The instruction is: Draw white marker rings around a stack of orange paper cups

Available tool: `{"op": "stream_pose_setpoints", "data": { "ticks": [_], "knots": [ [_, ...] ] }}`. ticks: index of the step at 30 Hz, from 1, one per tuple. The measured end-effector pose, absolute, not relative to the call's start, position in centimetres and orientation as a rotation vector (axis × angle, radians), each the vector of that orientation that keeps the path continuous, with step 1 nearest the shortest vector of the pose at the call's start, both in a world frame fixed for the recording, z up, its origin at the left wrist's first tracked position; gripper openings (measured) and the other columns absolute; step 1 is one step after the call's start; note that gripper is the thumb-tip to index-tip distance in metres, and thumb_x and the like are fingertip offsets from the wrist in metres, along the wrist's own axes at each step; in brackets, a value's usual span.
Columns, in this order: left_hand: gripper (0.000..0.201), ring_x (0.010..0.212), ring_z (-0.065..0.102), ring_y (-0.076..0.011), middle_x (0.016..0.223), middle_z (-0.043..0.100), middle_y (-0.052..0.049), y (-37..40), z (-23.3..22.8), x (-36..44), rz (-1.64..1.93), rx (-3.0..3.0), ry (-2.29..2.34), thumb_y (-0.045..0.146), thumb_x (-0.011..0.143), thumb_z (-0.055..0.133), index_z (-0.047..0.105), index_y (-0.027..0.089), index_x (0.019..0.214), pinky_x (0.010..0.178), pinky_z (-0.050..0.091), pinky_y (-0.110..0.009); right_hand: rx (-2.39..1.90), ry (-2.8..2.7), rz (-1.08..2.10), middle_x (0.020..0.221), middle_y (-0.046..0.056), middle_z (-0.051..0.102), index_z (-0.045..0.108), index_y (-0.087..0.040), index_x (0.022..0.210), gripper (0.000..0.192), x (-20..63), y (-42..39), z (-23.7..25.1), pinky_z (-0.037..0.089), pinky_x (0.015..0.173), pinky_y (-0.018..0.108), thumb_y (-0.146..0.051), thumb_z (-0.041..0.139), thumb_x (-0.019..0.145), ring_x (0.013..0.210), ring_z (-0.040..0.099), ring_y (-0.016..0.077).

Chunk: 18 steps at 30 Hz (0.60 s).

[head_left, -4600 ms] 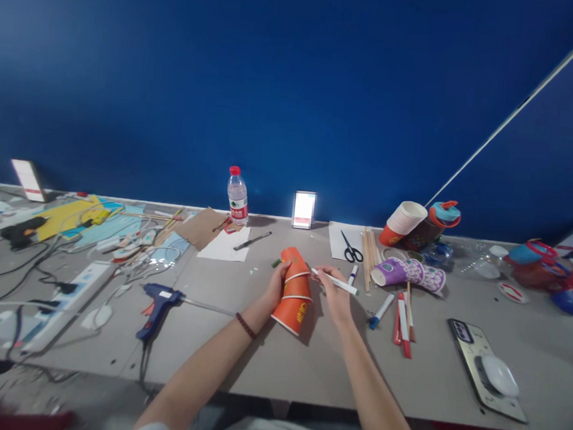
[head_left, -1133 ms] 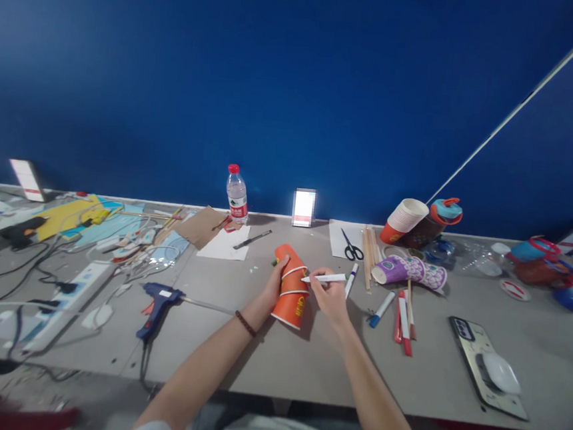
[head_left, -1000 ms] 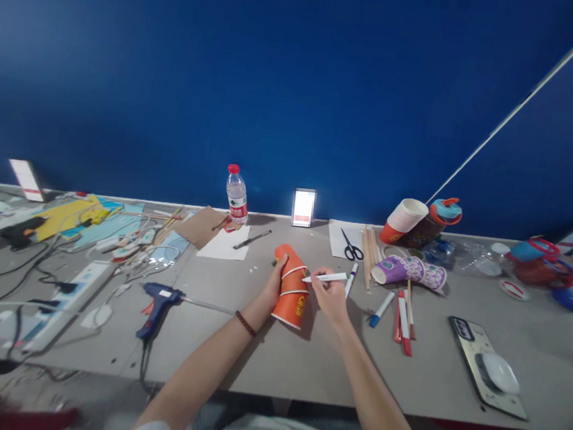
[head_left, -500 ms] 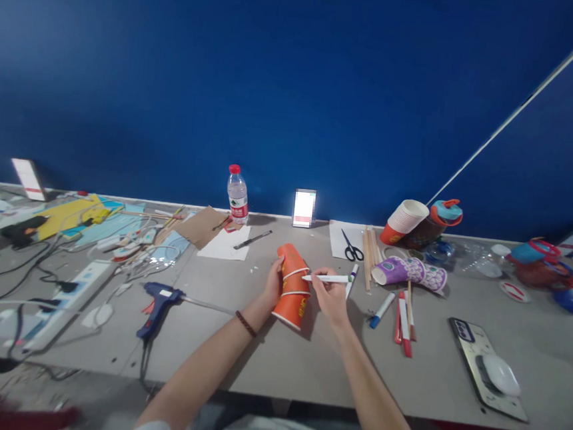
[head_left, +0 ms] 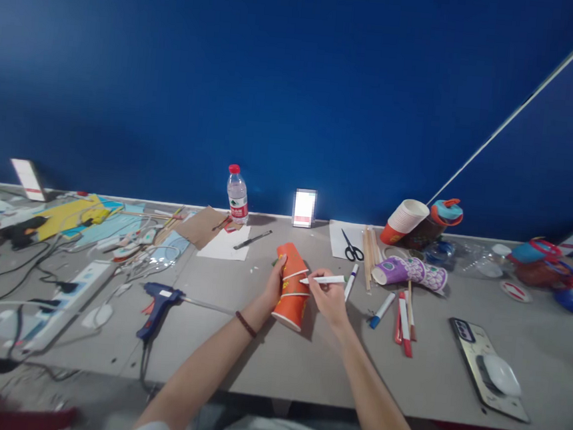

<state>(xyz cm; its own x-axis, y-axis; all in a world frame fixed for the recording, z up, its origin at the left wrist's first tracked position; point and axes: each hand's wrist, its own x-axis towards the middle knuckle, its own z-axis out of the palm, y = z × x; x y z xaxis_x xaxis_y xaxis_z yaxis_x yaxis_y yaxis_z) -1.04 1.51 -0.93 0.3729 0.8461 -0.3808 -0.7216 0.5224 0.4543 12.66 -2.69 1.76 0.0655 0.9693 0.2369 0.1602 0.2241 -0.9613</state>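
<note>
My left hand (head_left: pixel 274 282) is wrapped round the left side of several orange paper cups (head_left: pixel 290 308) joined end to end, with white rims showing between them. The cups tilt over the table. In my right hand (head_left: pixel 327 297) a white marker pen (head_left: pixel 327 280) is pinched, its tip at the right side of the cups. Whether the tip touches the paper I cannot tell. Behind my right hand lies a white marker with a purple end (head_left: pixel 351 281). To its right are a blue-capped marker (head_left: pixel 382 310) and red-capped markers (head_left: pixel 404 324).
On the left are a blue glue gun (head_left: pixel 158 307) and a power strip (head_left: pixel 71 303) among cables. A water bottle (head_left: pixel 238 197) and lit phone (head_left: pixel 304 208) stand behind. Scissors (head_left: pixel 352 247), a purple cup stack (head_left: pixel 409 272), orange cups (head_left: pixel 405 222) and a phone (head_left: pixel 486 370) lie right.
The marker and my right hand have shifted very slightly left along the cups, and the cups have turned a little in my left hand. Other things on the table stay put.
</note>
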Motion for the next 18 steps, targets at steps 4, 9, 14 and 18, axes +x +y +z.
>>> {"op": "stream_pose_setpoints", "data": {
  "ticks": [4,9,14,18],
  "knots": [
    [0.039,0.064,0.066,-0.0202,0.075,0.071,-0.008,1.48,-0.97,-1.05,1.016,0.227,0.624,0.051,0.083,0.061,0.065,0.012,0.087,0.066,0.053,-0.033,-1.186,-1.364,0.905,0.065,0.0,0.064,0.06,-0.019,0.075,0.015,12.7,-2.67,1.85,0.045,0.056,0.025,-0.033,0.058,0.081,0.058,0.058,0.0146],
    [0.04,0.062,0.065,-0.0198,0.073,0.07,-0.008,1.48,-1.03,-0.98,1.023,0.233,0.621,0.052,0.081,0.062,0.064,0.012,0.086,0.065,0.053,-0.033,-1.201,-1.356,0.91,0.064,0.0,0.063,0.06,-0.019,0.075,0.015,12.7,-2.67,1.98,0.044,0.054,0.024,-0.034,0.058,0.08,0.056,0.055,0.0135],
    [0.04,0.061,0.065,-0.0195,0.073,0.07,-0.008,1.41,-0.87,-0.96,1.019,0.222,0.624,0.052,0.082,0.062,0.064,0.012,0.085,0.064,0.052,-0.032,-1.201,-1.344,0.914,0.061,-0.001,0.061,0.06,-0.019,0.074,0.015,12.71,-2.7,1.99,0.041,0.052,0.023,-0.033,0.059,0.079,0.054,0.052,0.0128],
    [0.04,0.061,0.065,-0.0199,0.072,0.07,-0.008,1.36,-0.74,-0.97,1.014,0.229,0.63,0.052,0.082,0.061,0.064,0.012,0.085,0.064,0.053,-0.033,-1.197,-1.347,0.913,0.059,-0.002,0.059,0.059,-0.019,0.072,0.013,12.73,-2.73,2.02,0.04,0.05,0.023,-0.031,0.059,0.078,0.052,0.051,0.0124]
  ]
}}
